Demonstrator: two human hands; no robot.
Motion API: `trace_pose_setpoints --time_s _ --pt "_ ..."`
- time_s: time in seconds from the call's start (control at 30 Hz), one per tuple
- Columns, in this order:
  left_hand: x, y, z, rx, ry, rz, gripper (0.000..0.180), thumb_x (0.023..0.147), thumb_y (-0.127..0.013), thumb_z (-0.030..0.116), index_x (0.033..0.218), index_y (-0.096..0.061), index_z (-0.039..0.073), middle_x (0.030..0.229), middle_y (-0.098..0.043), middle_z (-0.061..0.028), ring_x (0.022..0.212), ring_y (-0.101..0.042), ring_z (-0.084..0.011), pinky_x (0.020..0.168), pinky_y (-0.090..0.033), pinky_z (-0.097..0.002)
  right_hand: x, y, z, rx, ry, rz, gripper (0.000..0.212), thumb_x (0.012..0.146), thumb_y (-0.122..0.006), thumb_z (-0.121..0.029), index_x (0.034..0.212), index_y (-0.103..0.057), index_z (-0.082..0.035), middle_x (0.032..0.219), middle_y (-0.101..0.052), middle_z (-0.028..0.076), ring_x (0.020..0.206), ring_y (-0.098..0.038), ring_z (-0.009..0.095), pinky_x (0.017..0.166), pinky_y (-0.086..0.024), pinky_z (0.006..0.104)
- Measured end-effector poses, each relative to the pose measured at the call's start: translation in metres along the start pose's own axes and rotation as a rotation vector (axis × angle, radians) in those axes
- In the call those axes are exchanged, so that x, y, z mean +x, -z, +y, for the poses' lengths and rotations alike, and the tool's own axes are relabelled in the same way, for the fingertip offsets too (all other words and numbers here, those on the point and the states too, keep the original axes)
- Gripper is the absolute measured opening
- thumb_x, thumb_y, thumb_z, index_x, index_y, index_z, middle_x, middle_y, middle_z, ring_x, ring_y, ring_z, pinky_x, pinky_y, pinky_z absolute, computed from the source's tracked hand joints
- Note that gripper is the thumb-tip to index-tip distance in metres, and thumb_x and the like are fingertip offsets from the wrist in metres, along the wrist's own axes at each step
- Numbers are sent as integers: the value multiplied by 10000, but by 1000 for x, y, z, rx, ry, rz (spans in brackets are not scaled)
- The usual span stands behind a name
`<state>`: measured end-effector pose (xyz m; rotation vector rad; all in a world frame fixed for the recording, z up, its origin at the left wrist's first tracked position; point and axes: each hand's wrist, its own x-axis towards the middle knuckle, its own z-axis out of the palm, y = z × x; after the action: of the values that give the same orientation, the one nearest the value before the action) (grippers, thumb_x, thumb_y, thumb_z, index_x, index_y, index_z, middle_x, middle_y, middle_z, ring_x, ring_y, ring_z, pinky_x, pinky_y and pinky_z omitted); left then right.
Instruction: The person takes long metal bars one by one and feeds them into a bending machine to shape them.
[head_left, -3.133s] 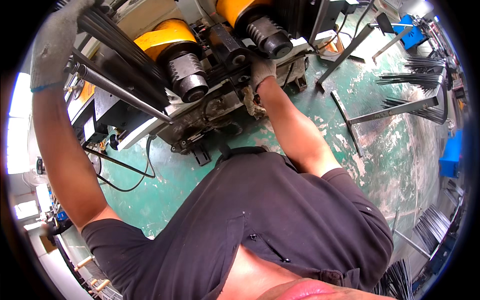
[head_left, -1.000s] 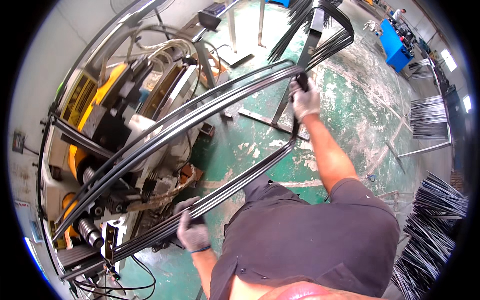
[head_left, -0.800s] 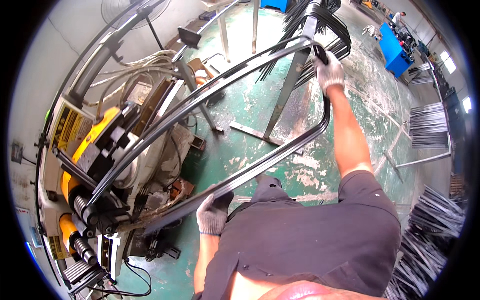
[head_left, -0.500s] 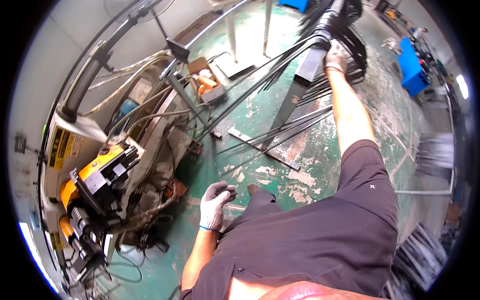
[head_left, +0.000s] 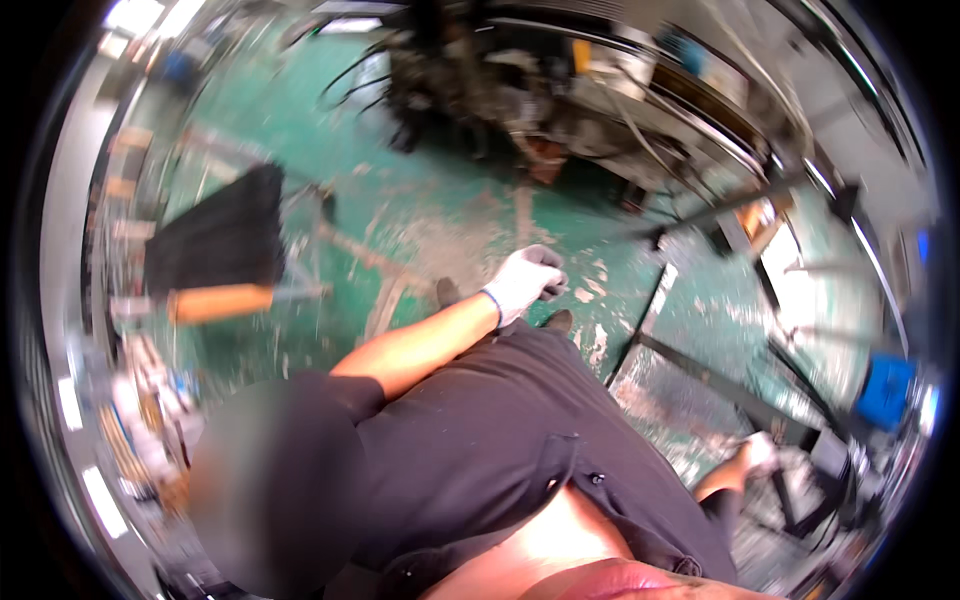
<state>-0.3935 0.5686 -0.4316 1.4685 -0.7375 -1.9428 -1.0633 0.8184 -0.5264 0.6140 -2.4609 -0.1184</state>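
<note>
My left hand (head_left: 525, 280), in a pale glove with grey fingertips and a blue cuff edge, hangs in front of my body above the floor. Its fingers are loosely curled and apart, with nothing visible in them. Far to the right, my gloved right hand (head_left: 758, 452) reaches out beside a dark metal stand (head_left: 715, 380). Motion smears its fingers, so its grip cannot be made out. Thin dark rods (head_left: 800, 375) show blurred around the stand's upper end.
A machine (head_left: 590, 110) with hoses and bars stands across the far side. A box (head_left: 745, 222) and a blue bin (head_left: 885, 390) are at the right. On the left, a rack carries a dark bundle (head_left: 220, 235) above an orange bar (head_left: 220, 303). The green floor (head_left: 400, 190) is worn.
The view has swung left, bringing the rack into sight and shifting the machine and stand rightward. My left hand stays loosely curled near my body; my right hand remains stretched out by the stand.
</note>
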Motion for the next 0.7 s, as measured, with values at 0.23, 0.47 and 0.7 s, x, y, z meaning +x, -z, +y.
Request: trace_pose_setpoints --time_s 0.23,0.47,0.7 --pt "-50 220 16 -99 -310 352 191 887 -681 83 1071 -664 34 933 -713 -70 843 -688 -161 758 -558 -304 -329 43 -283 290 534 -1230 565 868 -698 -460 1252 -706 -46 1188 -727 199 1160 -684 363 983 -527 452" --pt "-211 509 12 398 -716 1100 185 926 -686 124 1093 -686 44 951 -722 -70 918 -684 -162 863 -548 -316 -392 279 -578 720 1120 -1032 497 884 -731 -360 1237 -714 -10 1243 -723 213 1192 -684 351 1042 -512 405" --pt "-355 745 20 734 -424 1892 278 904 -656 240 1107 -715 60 1119 -740 -190 1070 -709 -348 950 -547 -437 -502 484 -740 729 1371 -918 504 879 -756 -344 1298 -681 -75 1236 -726 172 1148 -698 317 988 -529 384"
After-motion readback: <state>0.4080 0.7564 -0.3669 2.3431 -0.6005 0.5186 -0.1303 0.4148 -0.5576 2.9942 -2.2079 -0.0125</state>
